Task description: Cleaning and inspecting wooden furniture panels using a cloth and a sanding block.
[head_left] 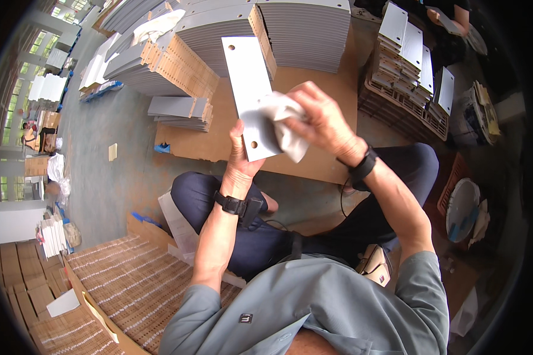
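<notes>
My left hand (243, 155) grips the lower end of a long white panel (245, 77), its thumb on the near face. The panel is tilted up in front of me, with a round hole close to each end. A crumpled white cloth (285, 121) is bunched in my right hand (323, 118) and lies against the panel's right side, over its lower half. Motion blurs the cloth and the fingers of that hand a little. Black bands are on both wrists.
Tall stacks of grey panels (305, 35) stand on a brown board (314, 89) ahead, with a low stack (180, 111) at its left. To the right, a plastic crate (403, 106) holds more panels. A white bucket (461, 207) sits lower right. Another person's hand (459, 22) shows far right.
</notes>
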Motion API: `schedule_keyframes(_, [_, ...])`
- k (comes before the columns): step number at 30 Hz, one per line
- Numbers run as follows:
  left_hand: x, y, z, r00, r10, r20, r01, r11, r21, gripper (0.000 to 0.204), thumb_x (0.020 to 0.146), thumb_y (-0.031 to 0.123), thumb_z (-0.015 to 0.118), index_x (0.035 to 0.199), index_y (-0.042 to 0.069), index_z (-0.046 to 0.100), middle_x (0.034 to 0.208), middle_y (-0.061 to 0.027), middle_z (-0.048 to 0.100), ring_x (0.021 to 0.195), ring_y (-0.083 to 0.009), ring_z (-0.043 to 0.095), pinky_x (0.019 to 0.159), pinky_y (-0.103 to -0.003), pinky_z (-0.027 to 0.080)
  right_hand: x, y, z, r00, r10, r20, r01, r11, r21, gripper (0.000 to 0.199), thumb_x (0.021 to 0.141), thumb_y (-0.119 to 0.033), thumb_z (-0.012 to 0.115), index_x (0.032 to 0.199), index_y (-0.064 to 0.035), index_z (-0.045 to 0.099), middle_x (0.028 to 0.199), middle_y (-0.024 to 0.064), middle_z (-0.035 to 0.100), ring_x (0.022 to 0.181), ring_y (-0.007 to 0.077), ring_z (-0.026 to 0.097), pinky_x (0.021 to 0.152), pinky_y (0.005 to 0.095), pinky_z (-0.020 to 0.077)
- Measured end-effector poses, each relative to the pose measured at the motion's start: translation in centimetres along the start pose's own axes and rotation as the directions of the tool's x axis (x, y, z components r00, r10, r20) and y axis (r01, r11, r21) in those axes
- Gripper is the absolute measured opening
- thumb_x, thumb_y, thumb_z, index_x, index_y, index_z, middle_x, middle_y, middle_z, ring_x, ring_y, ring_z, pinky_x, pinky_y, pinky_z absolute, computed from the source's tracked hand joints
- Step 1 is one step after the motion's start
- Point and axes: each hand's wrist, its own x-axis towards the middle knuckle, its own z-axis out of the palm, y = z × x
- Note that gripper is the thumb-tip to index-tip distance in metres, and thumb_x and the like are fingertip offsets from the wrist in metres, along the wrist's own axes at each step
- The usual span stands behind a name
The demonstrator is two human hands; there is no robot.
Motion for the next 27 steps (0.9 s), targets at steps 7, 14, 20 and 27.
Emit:
schedule_keyframes(7, [1.3,0.4,-1.0,0.997,-0.018,0.078,0.017,1.000,0.003,0.084,0.093,0.055,0.069,0.148,-0.004,0.043,0.140,-0.0167,0.056,0.118,-0.0284,0.061,0.106,-0.045,0.053,-7.6,-1.7,5.9,0.628,-0.411,0.661,0.317,0.911,0.265,0.033,0.083,-0.017,0.074,0.113,-0.0077,0.064,0.110,0.0101,0.059,0.110,0.0311,0.061,0.097,0.0418,0.0548])
schedule_keyframes(14, [2.2,1.2,-1.0,0.995,0.016,0.098,-0.012,0.999,-0.039,0.082,0.091,0.048,0.071,0.152,0.003,0.040,0.142,-0.0210,0.054,0.114,-0.0325,0.061,0.100,-0.047,0.054,-10.1,3.6,5.3,0.887,-0.058,0.457,0.128,0.984,-0.123,0.042,0.080,-0.024,0.080,0.116,-0.0092,0.062,0.112,0.0107,0.059,0.112,0.0307,0.060,0.095,0.0437,0.0543])
schedule_keyframes(20, [3.1,1.9,-0.3,0.997,0.058,0.052,-0.054,0.996,-0.065,0.081,0.090,0.048,0.070,0.151,0.004,0.042,0.139,-0.0213,0.055,0.112,-0.0329,0.060,0.096,-0.046,0.055,-8.3,10.3,4.1,0.935,0.317,0.158,-0.244,0.899,-0.364,0.035,0.080,-0.022,0.080,0.108,-0.0084,0.064,0.110,0.0131,0.061,0.105,0.0344,0.062,0.090,0.0445,0.0548])
schedule_keyframes(27, [0.0,6.8,1.1,0.961,0.272,0.042,-0.275,0.956,0.100,0.091,0.086,0.052,0.068,0.154,0.002,0.036,0.142,-0.0226,0.051,0.113,-0.0338,0.057,0.095,-0.047,0.052,-6.6,28.5,-1.4,0.745,0.611,-0.267,-0.657,0.607,-0.447,0.050,0.089,-0.043,0.074,0.107,0.0027,0.066,0.111,0.0316,0.064,0.107,0.0448,0.064,0.095,0.0486,0.0527])
